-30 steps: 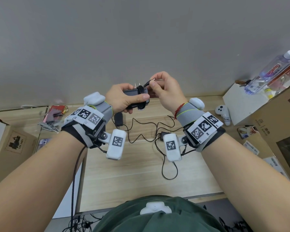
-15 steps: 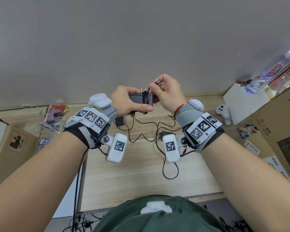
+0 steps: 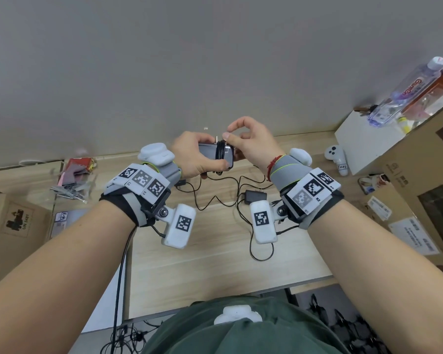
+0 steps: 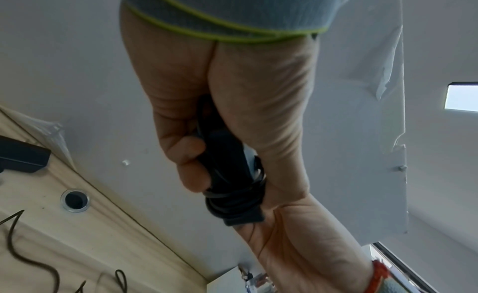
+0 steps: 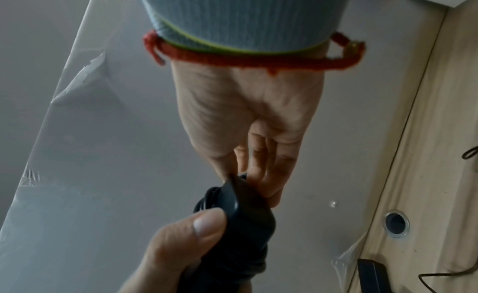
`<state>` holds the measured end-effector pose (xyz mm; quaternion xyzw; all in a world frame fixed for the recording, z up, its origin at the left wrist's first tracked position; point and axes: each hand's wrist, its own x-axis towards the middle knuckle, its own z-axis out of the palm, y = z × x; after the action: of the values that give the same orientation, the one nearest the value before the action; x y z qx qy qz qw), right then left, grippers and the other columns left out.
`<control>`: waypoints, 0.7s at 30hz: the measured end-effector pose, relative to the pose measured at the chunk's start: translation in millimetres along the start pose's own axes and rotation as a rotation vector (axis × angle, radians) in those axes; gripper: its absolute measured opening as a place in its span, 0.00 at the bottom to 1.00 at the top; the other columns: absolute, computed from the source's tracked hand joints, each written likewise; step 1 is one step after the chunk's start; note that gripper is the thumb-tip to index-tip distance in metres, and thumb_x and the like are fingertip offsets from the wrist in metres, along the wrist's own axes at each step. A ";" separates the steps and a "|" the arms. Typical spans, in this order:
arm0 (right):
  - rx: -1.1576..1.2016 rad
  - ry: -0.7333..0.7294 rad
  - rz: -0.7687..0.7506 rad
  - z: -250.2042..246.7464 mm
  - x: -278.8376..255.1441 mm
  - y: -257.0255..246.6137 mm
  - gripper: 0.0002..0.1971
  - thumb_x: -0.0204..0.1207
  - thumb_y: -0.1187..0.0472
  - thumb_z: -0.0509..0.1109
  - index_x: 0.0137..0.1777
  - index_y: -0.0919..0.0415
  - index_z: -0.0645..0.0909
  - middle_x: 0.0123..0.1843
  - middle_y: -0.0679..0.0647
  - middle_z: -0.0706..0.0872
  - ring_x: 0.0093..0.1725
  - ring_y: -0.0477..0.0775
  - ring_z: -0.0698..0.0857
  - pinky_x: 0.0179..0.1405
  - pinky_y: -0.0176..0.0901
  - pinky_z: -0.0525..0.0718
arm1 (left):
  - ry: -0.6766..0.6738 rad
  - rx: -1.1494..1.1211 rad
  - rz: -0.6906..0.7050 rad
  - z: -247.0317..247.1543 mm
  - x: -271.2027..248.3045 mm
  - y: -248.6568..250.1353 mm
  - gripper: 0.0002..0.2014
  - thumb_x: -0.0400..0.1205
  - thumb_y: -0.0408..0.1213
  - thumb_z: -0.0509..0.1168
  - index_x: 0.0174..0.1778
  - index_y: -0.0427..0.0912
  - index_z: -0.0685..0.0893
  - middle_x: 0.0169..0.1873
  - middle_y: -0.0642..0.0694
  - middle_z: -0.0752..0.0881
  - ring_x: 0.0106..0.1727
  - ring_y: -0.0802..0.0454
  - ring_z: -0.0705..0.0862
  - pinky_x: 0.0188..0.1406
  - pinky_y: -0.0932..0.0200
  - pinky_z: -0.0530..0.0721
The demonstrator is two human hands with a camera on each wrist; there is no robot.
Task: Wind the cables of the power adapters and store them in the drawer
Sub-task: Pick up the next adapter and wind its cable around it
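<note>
Power adapter (image 3: 216, 156), a small dark rectangular brick, is held up in the air above the wooden desk (image 3: 215, 264), in front of a grey wall. It looks light and rigid with smooth, perhaps slippery sides, so the body is the sensible place to hold it; its thin black cable (image 3: 221, 156) is soft and likely springs loose unless pinned. The left hand (image 3: 197, 155) is wrapped around the brick's body. The right hand (image 3: 251, 144) pinches at the tight coil wound around the brick's middle, other fingers curled above. Metal prongs poke upward. Another adapter (image 3: 255, 196) lies on the desk with its cable sprawled loose.
</note>
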<state>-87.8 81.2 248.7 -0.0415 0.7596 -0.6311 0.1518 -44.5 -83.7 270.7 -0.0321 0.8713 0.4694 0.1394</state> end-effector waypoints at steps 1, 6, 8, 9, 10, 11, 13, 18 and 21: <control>0.000 0.002 0.021 1.6 -1.3 3.4 0.05 0.80 0.64 0.72 0.46 0.61 0.77 0.33 0.63 0.80 0.35 0.60 0.79 0.36 0.51 0.86 | -0.010 -0.004 0.000 2.0 -0.1 -2.8 0.15 0.65 0.44 0.83 0.42 0.52 0.84 0.27 0.53 0.85 0.21 0.51 0.84 0.23 0.53 0.83; 0.046 0.009 0.085 7.3 -10.9 18.7 0.12 0.84 0.58 0.68 0.40 0.62 0.77 0.36 0.68 0.80 0.36 0.61 0.78 0.34 0.50 0.84 | -0.031 -0.039 0.022 7.4 0.1 -14.1 0.33 0.58 0.50 0.86 0.57 0.46 0.84 0.36 0.52 0.87 0.24 0.52 0.84 0.30 0.49 0.89; 0.065 0.019 0.110 7.9 -20.0 28.0 0.12 0.84 0.53 0.67 0.45 0.61 0.80 0.37 0.67 0.80 0.36 0.61 0.77 0.35 0.50 0.84 | -0.058 -0.030 0.038 11.9 2.4 -18.8 0.42 0.50 0.59 0.84 0.59 0.49 0.81 0.43 0.54 0.87 0.28 0.55 0.86 0.37 0.49 0.90; 0.073 0.008 0.127 8.5 -23.5 30.0 0.11 0.84 0.51 0.67 0.47 0.59 0.82 0.38 0.66 0.80 0.36 0.60 0.77 0.34 0.47 0.85 | -0.062 -0.011 0.060 12.8 3.2 -20.3 0.45 0.47 0.62 0.82 0.59 0.50 0.80 0.45 0.55 0.87 0.30 0.62 0.87 0.39 0.53 0.89; 0.091 0.016 0.153 7.3 -29.7 38.0 0.09 0.84 0.50 0.67 0.50 0.55 0.83 0.39 0.66 0.80 0.36 0.59 0.77 0.33 0.44 0.85 | -0.093 0.004 0.078 19.2 6.4 -24.4 0.45 0.46 0.64 0.81 0.60 0.51 0.79 0.46 0.55 0.87 0.32 0.68 0.86 0.41 0.60 0.87; 0.112 0.015 0.178 6.9 -34.5 42.1 0.08 0.83 0.50 0.68 0.53 0.51 0.84 0.41 0.66 0.80 0.35 0.58 0.78 0.32 0.42 0.85 | -0.117 0.009 0.090 22.8 9.2 -26.8 0.45 0.47 0.63 0.81 0.60 0.51 0.79 0.46 0.55 0.87 0.34 0.71 0.85 0.42 0.64 0.86; 0.162 -0.013 0.218 5.3 -44.8 49.4 0.09 0.82 0.50 0.70 0.59 0.47 0.84 0.45 0.65 0.81 0.32 0.56 0.80 0.35 0.44 0.87 | -0.138 0.001 0.100 32.2 12.3 -32.6 0.44 0.49 0.59 0.86 0.60 0.50 0.79 0.49 0.51 0.88 0.44 0.65 0.86 0.49 0.63 0.86; 0.214 0.001 0.256 -7.0 -77.6 68.9 0.09 0.81 0.58 0.71 0.60 0.47 0.83 0.41 0.54 0.87 0.33 0.52 0.83 0.47 0.53 0.91 | -0.246 -0.029 0.118 68.8 10.9 -45.4 0.38 0.54 0.47 0.88 0.57 0.56 0.77 0.48 0.55 0.85 0.50 0.52 0.86 0.47 0.61 0.86; 0.228 -0.024 0.280 -18.1 -95.0 76.2 0.15 0.82 0.60 0.71 0.68 0.52 0.80 0.41 0.52 0.88 0.42 0.58 0.87 0.48 0.51 0.91 | -0.266 -0.047 0.169 87.1 1.6 -47.8 0.38 0.50 0.52 0.87 0.53 0.64 0.77 0.48 0.55 0.87 0.51 0.53 0.87 0.48 0.57 0.87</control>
<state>7.1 137.8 194.5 0.0748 0.6795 -0.6854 0.2508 -18.5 -38.2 186.3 0.1006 0.8335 0.4999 0.2126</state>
